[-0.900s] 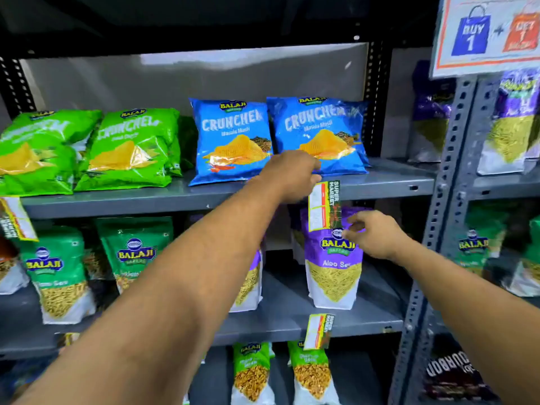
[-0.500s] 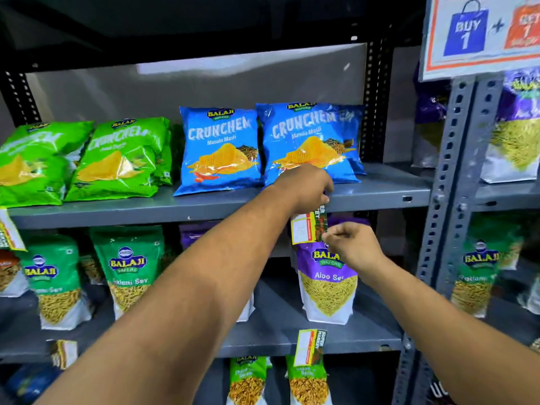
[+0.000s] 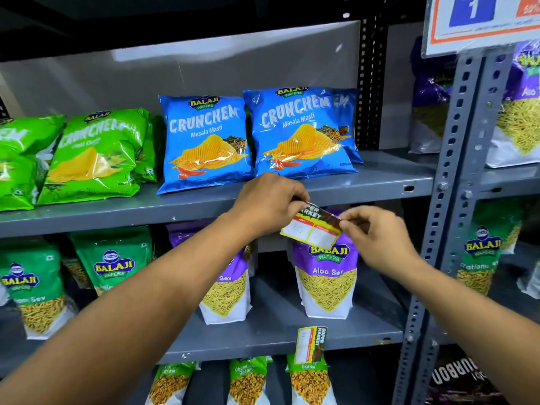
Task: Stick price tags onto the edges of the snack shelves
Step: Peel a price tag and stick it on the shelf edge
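A yellow, red and green price tag (image 3: 314,229) lies sideways just below the front edge of the grey upper shelf (image 3: 377,188). My left hand (image 3: 270,201) pinches its left end, and my right hand (image 3: 375,233) pinches its right end with thumb and forefinger. Two blue Crunchem bags (image 3: 298,133) stand on that shelf right above my hands. A second price tag (image 3: 310,344) hangs upright on the edge of the middle shelf (image 3: 362,336), under the purple Aloo Sev bag (image 3: 325,283).
Green Crunchem bags (image 3: 93,156) fill the upper shelf's left side, with green Balaji sev bags (image 3: 112,266) below. A perforated grey upright (image 3: 451,182) stands to the right of my hands, with further bags beyond it. A promo sign (image 3: 479,21) hangs at top right.
The tag has turned from upright to sideways. My right hand rose and took hold of its right end. My left hand has dropped slightly, still gripping the tag.
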`<action>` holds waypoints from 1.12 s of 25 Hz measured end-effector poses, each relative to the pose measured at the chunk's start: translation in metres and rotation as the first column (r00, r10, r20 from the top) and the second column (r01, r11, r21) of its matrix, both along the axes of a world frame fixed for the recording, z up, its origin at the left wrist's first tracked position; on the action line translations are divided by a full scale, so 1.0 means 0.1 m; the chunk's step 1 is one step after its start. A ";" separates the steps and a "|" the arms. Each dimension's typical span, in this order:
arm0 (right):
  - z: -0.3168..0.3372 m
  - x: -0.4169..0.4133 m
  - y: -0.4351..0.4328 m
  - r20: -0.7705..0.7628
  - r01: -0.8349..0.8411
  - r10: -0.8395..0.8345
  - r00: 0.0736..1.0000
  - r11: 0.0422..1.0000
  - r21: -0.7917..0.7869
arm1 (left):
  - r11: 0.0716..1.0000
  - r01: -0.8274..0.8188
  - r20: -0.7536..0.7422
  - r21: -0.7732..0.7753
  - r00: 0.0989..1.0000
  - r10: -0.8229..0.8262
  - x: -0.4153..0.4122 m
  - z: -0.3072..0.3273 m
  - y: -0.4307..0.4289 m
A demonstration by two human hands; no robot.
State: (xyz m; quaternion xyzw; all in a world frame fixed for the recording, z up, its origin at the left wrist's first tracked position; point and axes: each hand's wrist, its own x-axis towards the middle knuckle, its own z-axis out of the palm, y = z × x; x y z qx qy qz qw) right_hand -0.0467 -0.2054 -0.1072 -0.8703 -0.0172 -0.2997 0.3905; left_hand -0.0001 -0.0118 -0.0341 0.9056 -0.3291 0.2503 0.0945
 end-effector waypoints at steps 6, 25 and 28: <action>0.32 0.15 -0.03 0.078 0.043 -0.045 0.996 0.999 0.028 | 0.984 -0.115 0.096 -0.134 0.987 0.128 0.02 -0.06 0.04; 0.59 0.32 -0.04 0.066 0.271 -0.263 0.963 0.920 -0.282 | 0.970 -0.141 0.127 -0.200 0.978 0.168 0.11 -0.06 -0.04; 0.57 0.27 -0.08 0.084 0.258 -0.244 0.966 0.904 -0.341 | 0.972 -0.160 0.168 -0.171 0.968 0.189 0.08 -0.08 -0.03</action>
